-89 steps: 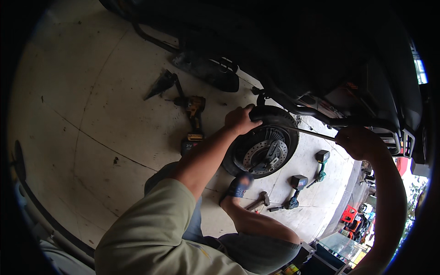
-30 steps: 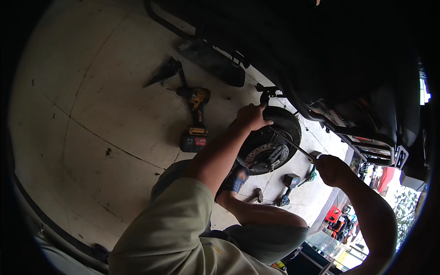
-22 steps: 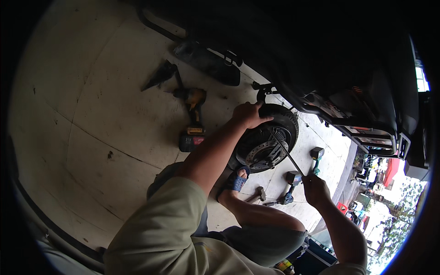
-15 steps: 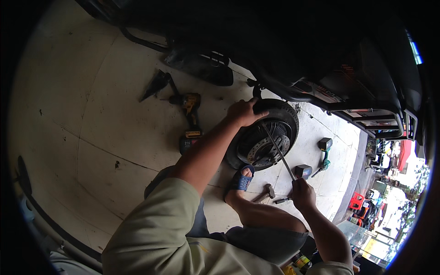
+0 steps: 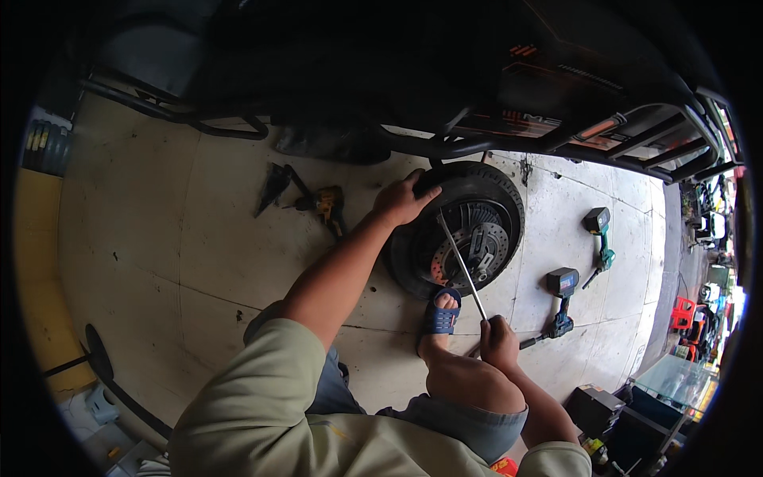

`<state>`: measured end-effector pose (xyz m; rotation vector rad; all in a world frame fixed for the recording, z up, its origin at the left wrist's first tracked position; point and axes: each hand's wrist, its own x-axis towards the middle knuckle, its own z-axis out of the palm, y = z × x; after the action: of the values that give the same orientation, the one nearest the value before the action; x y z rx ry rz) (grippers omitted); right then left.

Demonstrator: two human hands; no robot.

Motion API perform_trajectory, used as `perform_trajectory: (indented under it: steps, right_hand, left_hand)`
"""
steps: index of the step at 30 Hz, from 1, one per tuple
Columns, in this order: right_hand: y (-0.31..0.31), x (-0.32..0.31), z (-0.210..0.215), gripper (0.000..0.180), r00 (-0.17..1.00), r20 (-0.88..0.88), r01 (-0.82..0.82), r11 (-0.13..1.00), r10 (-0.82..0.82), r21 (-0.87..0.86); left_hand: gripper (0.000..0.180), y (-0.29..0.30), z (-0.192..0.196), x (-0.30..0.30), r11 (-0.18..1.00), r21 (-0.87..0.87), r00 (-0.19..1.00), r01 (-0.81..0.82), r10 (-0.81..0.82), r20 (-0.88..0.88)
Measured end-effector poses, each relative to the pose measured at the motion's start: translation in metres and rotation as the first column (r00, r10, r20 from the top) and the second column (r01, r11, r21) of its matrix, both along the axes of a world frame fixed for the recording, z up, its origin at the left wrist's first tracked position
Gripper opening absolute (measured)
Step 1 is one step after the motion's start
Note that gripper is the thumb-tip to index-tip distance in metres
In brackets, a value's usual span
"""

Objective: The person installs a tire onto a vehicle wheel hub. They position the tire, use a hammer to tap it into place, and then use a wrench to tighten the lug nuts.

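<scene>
A wheel with a black tyre, brake disc and dark hub stands tilted below the dark vehicle. My left hand grips the tyre's upper left edge, with its thumb on the sidewall and its fingers going over the tread. My right hand is closed round the near end of a long metal tyre lever. The lever slants up across the wheel, and its far tip meets the rim just below my left thumb. My sandalled foot is against the tyre's lower edge.
A black vehicle with a tubular side rack overhangs the wheel. On the floor lie a yellow-and-black cordless drill, a green cordless tool and a blue cordless tool. A red stool stands farther right.
The view has shifted, showing more of the blue cordless tool. My right hand and the lever's near end have swung left, closer to my knee. My left hand keeps its hold on the tyre.
</scene>
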<state>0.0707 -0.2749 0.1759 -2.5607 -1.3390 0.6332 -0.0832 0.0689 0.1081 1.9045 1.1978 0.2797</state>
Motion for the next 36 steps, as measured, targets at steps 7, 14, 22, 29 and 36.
perform_trajectory:
  steps: [7, 14, 22, 29, 36]
  right_hand:
    - [0.009, -0.007, 0.010, 0.023, 0.974, -0.206, 0.080, 0.994, -0.093, -0.073]
    - [0.005, -0.019, 0.000, 0.026, 0.961, -0.252, 0.112, 0.993, -0.116, -0.029]
    - [0.001, -0.044, -0.024, 0.024, 0.906, -0.392, 0.179, 0.984, -0.160, 0.012]
    - [-0.008, -0.061, -0.042, 0.024, 0.930, -0.334, 0.191, 0.978, -0.152, 0.088]
    - [0.002, -0.104, -0.078, 0.032, 0.911, -0.352, 0.259, 0.962, -0.215, 0.084]
  left_hand:
    - [0.080, 0.001, -0.002, 0.004, 1.000, -0.031, 0.999, -0.003, 0.002, -0.033]
    - [0.082, 0.006, -0.017, 0.007, 0.998, 0.066, 1.000, 0.024, -0.023, -0.015]
    - [0.071, 0.003, -0.019, 0.009, 0.998, 0.063, 0.999, 0.027, -0.029, 0.024]
    - [0.073, 0.006, -0.023, 0.012, 0.998, 0.056, 1.000, 0.024, -0.025, 0.016]
    - [0.071, 0.011, -0.032, 0.006, 0.998, 0.055, 0.996, 0.022, -0.027, 0.085]
